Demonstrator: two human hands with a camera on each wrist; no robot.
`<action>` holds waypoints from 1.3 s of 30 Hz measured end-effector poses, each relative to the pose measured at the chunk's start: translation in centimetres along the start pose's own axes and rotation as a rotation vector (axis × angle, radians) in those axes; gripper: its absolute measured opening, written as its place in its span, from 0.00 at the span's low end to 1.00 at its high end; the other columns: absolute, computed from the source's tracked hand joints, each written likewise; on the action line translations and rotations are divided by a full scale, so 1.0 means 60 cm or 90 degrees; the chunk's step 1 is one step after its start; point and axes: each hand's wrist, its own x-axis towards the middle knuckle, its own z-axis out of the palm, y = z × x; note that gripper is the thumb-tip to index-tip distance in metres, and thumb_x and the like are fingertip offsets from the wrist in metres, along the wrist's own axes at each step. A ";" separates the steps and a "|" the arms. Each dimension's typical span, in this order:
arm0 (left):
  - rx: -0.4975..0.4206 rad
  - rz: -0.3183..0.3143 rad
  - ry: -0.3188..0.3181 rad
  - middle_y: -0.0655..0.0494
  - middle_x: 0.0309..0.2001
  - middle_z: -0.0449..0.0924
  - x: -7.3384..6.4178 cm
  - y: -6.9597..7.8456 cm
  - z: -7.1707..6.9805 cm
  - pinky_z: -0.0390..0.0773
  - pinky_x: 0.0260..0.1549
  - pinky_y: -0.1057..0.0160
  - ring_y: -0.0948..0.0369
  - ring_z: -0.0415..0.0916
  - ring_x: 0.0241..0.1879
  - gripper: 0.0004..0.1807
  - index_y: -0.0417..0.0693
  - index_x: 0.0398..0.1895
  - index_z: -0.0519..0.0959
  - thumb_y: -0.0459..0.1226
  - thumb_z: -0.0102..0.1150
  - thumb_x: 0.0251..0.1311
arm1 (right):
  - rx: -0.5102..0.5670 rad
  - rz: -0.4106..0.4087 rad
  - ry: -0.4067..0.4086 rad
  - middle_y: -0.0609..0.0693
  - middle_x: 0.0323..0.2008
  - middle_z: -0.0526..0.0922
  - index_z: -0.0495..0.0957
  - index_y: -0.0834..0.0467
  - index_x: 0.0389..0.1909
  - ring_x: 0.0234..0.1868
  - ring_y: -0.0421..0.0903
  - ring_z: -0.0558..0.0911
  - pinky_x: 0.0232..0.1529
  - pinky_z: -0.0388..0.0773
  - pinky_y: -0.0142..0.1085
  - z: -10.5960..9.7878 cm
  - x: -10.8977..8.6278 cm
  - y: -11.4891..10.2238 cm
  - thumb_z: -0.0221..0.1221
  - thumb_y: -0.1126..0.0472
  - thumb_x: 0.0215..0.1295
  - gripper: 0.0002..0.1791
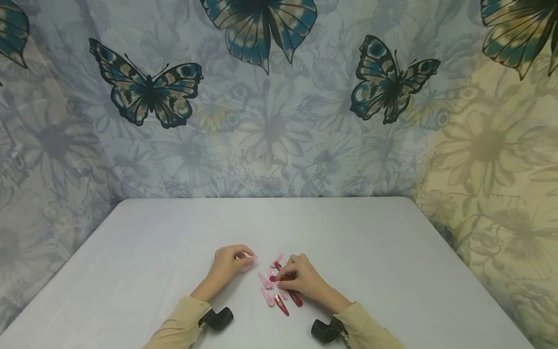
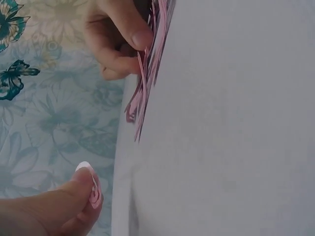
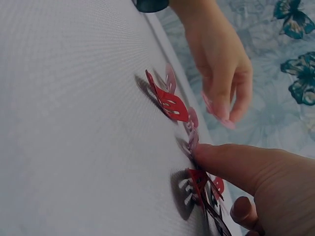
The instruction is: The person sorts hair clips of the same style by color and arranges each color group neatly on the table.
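My left hand (image 1: 228, 259) is raised left of a loose group of snap hair clips, pinching a pink hair clip (image 2: 95, 192) between thumb and fingertips. Over the right side of the group, my right hand (image 1: 305, 277) has its thumb and forefinger on another pink hair clip (image 3: 193, 139). Dark red clips lie around and partly under that hand, one red clip (image 1: 295, 298) just below it. Nearer me are a red clip (image 1: 281, 305) and a pink clip (image 1: 268, 296). The right fingers hide part of the group.
The clips lie on a white-covered table (image 1: 174, 232). A cloth with butterflies and flowers (image 1: 274, 131) hangs behind and at the sides. Black wrist devices (image 1: 220, 319) sit at both tan sleeves (image 1: 180, 320).
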 end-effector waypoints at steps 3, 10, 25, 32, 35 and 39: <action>-0.013 -0.011 -0.004 0.67 0.17 0.73 0.001 -0.004 -0.010 0.65 0.23 0.64 0.67 0.66 0.19 0.06 0.53 0.21 0.79 0.38 0.68 0.43 | 0.007 0.011 -0.008 0.41 0.23 0.67 0.83 0.52 0.25 0.29 0.41 0.58 0.28 0.56 0.33 0.000 -0.002 0.000 0.68 0.59 0.46 0.04; -0.056 -0.023 -0.025 0.63 0.21 0.76 0.005 -0.023 -0.032 0.67 0.24 0.64 0.67 0.62 0.19 0.04 0.48 0.21 0.80 0.31 0.66 0.45 | 0.016 0.023 -0.016 0.41 0.24 0.68 0.83 0.53 0.25 0.29 0.42 0.58 0.28 0.56 0.34 0.001 -0.003 -0.003 0.68 0.59 0.46 0.04; 0.001 -0.071 0.007 0.48 0.34 0.81 0.028 -0.113 -0.130 0.66 0.45 0.48 0.47 0.74 0.42 0.07 0.41 0.29 0.84 0.35 0.66 0.46 | 0.016 0.017 -0.017 0.40 0.23 0.68 0.83 0.52 0.26 0.29 0.42 0.57 0.28 0.55 0.33 -0.002 -0.001 0.001 0.67 0.60 0.46 0.04; 0.018 -0.147 0.014 0.43 0.40 0.79 0.039 -0.146 -0.167 0.63 0.46 0.47 0.43 0.70 0.47 0.12 0.38 0.34 0.83 0.38 0.64 0.50 | 0.017 0.015 -0.016 0.39 0.24 0.69 0.83 0.53 0.26 0.29 0.41 0.58 0.28 0.55 0.33 -0.002 0.000 0.002 0.67 0.59 0.47 0.05; 0.019 -0.169 0.013 0.42 0.42 0.78 0.041 -0.159 -0.175 0.62 0.47 0.47 0.42 0.68 0.49 0.12 0.38 0.35 0.82 0.38 0.64 0.50 | 0.016 0.013 -0.015 0.39 0.24 0.69 0.83 0.53 0.26 0.29 0.41 0.58 0.28 0.55 0.33 -0.002 0.000 0.002 0.67 0.58 0.47 0.05; 0.028 -0.202 0.005 0.40 0.43 0.77 0.043 -0.173 -0.186 0.62 0.48 0.47 0.41 0.67 0.50 0.12 0.37 0.37 0.82 0.37 0.63 0.51 | 0.016 0.013 -0.017 0.39 0.24 0.69 0.83 0.53 0.26 0.29 0.41 0.58 0.29 0.55 0.33 -0.001 0.001 0.002 0.67 0.59 0.46 0.04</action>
